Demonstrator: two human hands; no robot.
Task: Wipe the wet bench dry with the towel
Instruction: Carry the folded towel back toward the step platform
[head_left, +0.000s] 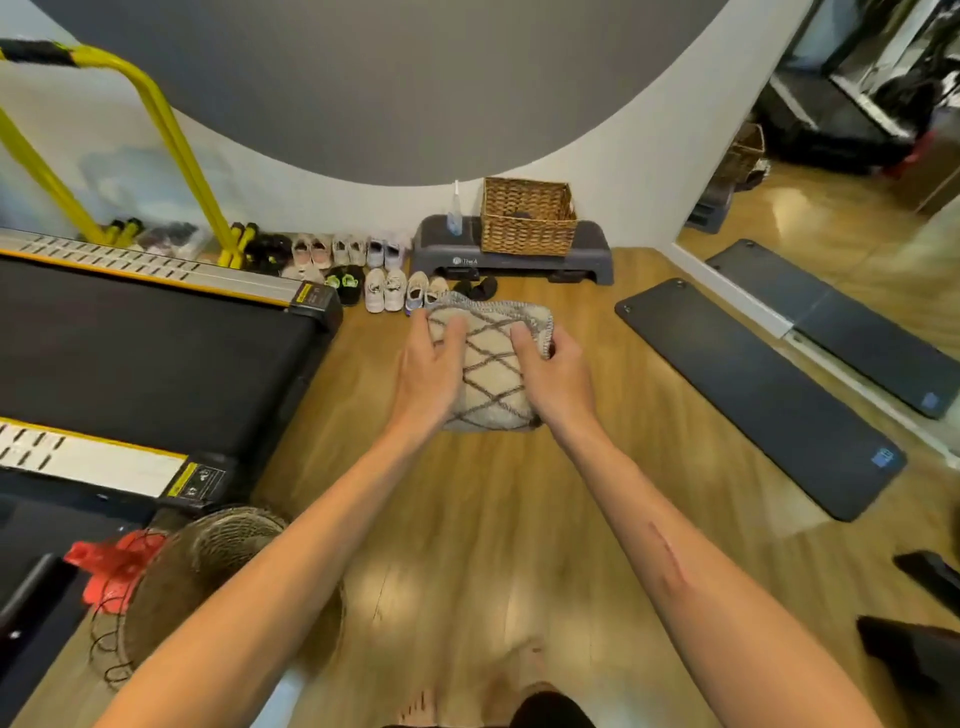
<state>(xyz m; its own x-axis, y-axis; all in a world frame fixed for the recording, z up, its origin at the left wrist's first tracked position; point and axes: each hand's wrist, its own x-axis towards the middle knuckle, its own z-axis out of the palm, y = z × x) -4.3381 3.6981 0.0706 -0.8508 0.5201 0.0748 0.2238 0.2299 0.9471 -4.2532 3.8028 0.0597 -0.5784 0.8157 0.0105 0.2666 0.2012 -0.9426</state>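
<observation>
Towel (491, 364), folded, cream with dark diamond lines, held out in front over wooden floor (467, 519). Left hand (428, 374) grips its left side, fingers curled over top. Right hand (553, 371) grips right edge, fingers curled onto cloth, thumb behind. Step platform (511, 257) by wall ahead, carrying wicker basket (527, 215) and spray bottle (455, 210). Shoes (384, 288) lined up left of it. Treadmill (145, 353) at left, dark mat (758, 395) at right.
</observation>
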